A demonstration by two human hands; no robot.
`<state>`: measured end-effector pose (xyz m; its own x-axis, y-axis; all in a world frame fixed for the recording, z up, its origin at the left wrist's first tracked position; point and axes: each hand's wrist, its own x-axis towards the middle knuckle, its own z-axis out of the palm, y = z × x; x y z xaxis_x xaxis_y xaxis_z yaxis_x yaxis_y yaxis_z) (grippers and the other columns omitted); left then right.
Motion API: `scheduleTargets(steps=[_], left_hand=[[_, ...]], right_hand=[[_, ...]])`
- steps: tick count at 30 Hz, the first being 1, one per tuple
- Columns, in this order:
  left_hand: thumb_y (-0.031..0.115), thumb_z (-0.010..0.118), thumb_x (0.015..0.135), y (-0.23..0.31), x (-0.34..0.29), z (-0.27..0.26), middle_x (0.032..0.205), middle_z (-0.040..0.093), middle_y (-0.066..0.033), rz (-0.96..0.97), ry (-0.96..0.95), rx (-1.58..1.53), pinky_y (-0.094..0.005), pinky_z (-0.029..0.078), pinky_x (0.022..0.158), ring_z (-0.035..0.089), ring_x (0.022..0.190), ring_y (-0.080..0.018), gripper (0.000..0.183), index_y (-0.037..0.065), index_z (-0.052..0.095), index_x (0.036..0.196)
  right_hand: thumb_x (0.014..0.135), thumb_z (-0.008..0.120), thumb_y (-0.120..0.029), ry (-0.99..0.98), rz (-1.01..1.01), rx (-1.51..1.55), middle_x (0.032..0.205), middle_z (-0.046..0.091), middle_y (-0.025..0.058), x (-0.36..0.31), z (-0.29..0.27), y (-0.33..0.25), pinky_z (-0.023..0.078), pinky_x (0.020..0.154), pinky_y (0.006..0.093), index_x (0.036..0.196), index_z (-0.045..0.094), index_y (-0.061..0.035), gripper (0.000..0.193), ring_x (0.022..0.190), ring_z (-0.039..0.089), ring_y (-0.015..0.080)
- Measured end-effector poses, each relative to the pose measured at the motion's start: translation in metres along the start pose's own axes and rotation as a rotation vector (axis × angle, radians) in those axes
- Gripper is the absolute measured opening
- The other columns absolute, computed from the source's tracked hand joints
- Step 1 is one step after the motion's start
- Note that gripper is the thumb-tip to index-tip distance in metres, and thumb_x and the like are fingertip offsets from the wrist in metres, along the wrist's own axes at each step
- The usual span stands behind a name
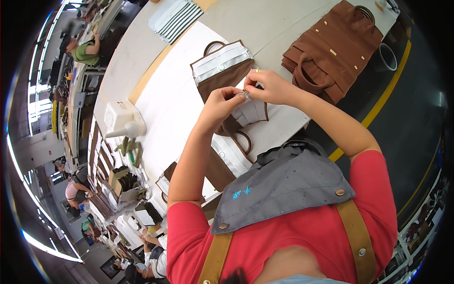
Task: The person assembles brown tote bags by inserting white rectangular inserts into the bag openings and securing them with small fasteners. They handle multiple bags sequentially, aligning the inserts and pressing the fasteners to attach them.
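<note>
Pinching a small shiny piece [245,94] between their fingertips, the left hand [222,102] and the right hand [270,86] meet just above a brown bag [222,75] with a white lining. Both hands are closed on that little piece, held up close, likely so the person can see it well. The bag lies open on the white table [175,94], right under the hands. More brown bags [333,49] sit stacked off to the right, out of the way.
</note>
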<state>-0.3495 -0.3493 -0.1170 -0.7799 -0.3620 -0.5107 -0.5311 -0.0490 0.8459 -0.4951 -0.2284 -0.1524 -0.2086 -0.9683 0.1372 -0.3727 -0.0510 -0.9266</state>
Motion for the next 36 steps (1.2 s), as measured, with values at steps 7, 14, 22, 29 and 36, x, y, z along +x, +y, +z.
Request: scheduleTargets(steps=[7, 14, 22, 29, 36], left_hand=[[0.012, 0.061, 0.079, 0.0, 0.003, 0.002, 0.077, 0.059, -0.0012, 0.058, -0.004, 0.016, -0.0203, 0.039, 0.063, 0.049, 0.071, -0.0057, 0.018, -0.003, 0.063, 0.088], [0.014, 0.062, 0.079, -0.001, 0.006, 0.007, 0.072, 0.057, 0.001, 0.046, -0.004, 0.076, -0.021, 0.038, 0.059, 0.046, 0.066, -0.0051, 0.014, 0.0, 0.063, 0.081], [0.014, 0.061, 0.078, -0.005, 0.003, 0.014, 0.074, 0.059, -0.0013, 0.135, 0.033, 0.164, -0.0212, 0.041, 0.061, 0.049, 0.067, -0.0058, 0.016, -0.002, 0.062, 0.082], [0.017, 0.059, 0.079, 0.0, -0.001, 0.024, 0.072, 0.061, -0.006, 0.293, 0.152, 0.307, -0.0247, 0.04, 0.056, 0.049, 0.06, -0.0085, 0.018, -0.001, 0.061, 0.083], [0.014, 0.055, 0.083, -0.007, -0.003, 0.023, 0.071, 0.058, -0.0093, 0.554, 0.392, 0.605, -0.0331, 0.039, 0.06, 0.051, 0.066, -0.023, 0.013, 0.002, 0.059, 0.079]], right_hand=[[0.075, 0.057, -0.01, 0.142, -0.645, -0.717, 0.082, 0.056, 0.005, -0.005, -0.001, -0.002, 0.041, 0.089, 0.039, 0.095, 0.061, -0.0048, 0.02, 0.079, 0.057, 0.0177], [0.072, 0.055, -0.007, -0.021, -0.665, -1.019, 0.076, 0.057, 0.0048, -0.005, -0.009, -0.022, 0.038, 0.095, 0.0426, 0.092, 0.061, 0.0, 0.022, 0.078, 0.057, 0.0178], [0.069, 0.059, -0.008, 0.087, -0.326, -0.554, 0.071, 0.055, 0.0081, -0.004, -0.001, -0.016, 0.042, 0.083, 0.0378, 0.073, 0.054, -0.0024, 0.008, 0.072, 0.056, 0.0213], [0.075, 0.058, -0.011, 0.075, 0.025, -0.09, 0.072, 0.054, 0.0109, -0.009, -0.003, -0.008, 0.044, 0.065, 0.0323, 0.075, 0.052, -0.0003, 0.012, 0.068, 0.055, 0.0243], [0.085, 0.053, -0.014, 0.318, -0.11, -0.067, 0.091, 0.057, 0.0118, -0.007, -0.009, 0.001, 0.045, 0.073, 0.03, 0.095, 0.054, 0.0008, 0.018, 0.083, 0.056, 0.021]])
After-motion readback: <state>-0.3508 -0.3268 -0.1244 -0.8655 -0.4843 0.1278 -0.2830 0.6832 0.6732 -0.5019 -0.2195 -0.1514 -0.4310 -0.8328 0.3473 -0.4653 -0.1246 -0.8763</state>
